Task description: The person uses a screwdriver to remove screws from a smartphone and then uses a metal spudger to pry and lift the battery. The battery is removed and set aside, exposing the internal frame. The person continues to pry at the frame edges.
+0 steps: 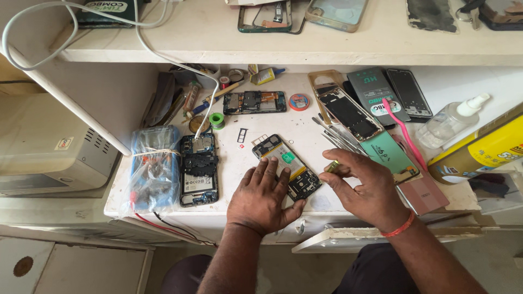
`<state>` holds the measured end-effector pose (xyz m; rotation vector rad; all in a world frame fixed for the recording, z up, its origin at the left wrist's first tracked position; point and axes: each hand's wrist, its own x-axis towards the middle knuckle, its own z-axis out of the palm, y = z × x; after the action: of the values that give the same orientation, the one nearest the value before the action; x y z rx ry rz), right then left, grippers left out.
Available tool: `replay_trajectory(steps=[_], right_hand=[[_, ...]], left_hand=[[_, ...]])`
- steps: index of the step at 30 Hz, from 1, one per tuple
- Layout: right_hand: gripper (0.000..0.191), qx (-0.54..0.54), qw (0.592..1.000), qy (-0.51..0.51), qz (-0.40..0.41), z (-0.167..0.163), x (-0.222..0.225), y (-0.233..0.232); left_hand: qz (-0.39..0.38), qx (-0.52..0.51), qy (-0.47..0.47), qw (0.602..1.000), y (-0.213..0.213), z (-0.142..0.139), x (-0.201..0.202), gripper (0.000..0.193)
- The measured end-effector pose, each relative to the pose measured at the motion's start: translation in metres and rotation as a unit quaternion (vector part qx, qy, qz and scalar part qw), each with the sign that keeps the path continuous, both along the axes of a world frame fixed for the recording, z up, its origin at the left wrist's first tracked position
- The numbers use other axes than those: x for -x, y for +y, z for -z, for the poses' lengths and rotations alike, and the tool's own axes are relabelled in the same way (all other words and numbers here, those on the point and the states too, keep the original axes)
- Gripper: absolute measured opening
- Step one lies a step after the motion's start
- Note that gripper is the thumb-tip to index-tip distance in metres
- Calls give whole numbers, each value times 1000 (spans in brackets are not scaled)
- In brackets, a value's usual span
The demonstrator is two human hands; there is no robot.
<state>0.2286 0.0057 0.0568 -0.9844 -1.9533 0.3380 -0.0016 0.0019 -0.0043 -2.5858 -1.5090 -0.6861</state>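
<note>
A: Nearest you, what does your left hand (260,195) do?

B: It lies flat, fingers spread and holding nothing, pressing on the lower end of the opened phone (287,166) — back cover off, battery and circuit board exposed — which lies diagonally on the white workbench (239,163), near its front edge.

A: And your right hand (364,188)?

B: It is curled, thumb and fingertips pinching a small yellow-green tool (332,166) whose tip sits just beside the phone's right edge. A red thread band circles that wrist.

A: What lies to either side?

B: Left of the phone, a second opened phone (199,170) with a black frame; further left, a clear plastic bag of parts (154,167) bound with a rubber band. Right of your hand, a green phone back panel (389,153) and a pinkish one (423,191).

A: Further back?

B: A bundle of metal tweezers (333,135), a pink toothbrush (405,132), a bare display frame (350,113), a clear squeeze bottle (449,118) and a yellow can (479,149). Behind those lie a third circuit-board phone (254,102), a green tape roll (217,120) and a red round tin (298,102). A white cable (163,54) drops from the upper shelf (218,38) — more phone parts rest on it.
</note>
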Motion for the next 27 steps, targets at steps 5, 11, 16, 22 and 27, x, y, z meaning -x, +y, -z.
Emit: replay_trajectory(steps=[5, 11, 16, 22, 27], right_hand=[[43, 26, 1000, 6, 3, -1, 2, 0], [48, 151, 986, 58, -52, 1, 2, 1], [53, 69, 998, 4, -10, 9, 5, 1], [52, 89, 994, 70, 12, 16, 7, 0], [53, 128, 987, 91, -39, 8, 9, -5]], left_hand=[[1, 5, -2, 1000, 0, 1, -1, 76], [0, 1, -3, 1000, 0, 1, 0, 75], [1, 0, -8, 1000, 0, 0, -1, 76], [2, 0, -5, 1000, 0, 0, -1, 76], [0, 9, 1, 1000, 0, -1, -1, 76]])
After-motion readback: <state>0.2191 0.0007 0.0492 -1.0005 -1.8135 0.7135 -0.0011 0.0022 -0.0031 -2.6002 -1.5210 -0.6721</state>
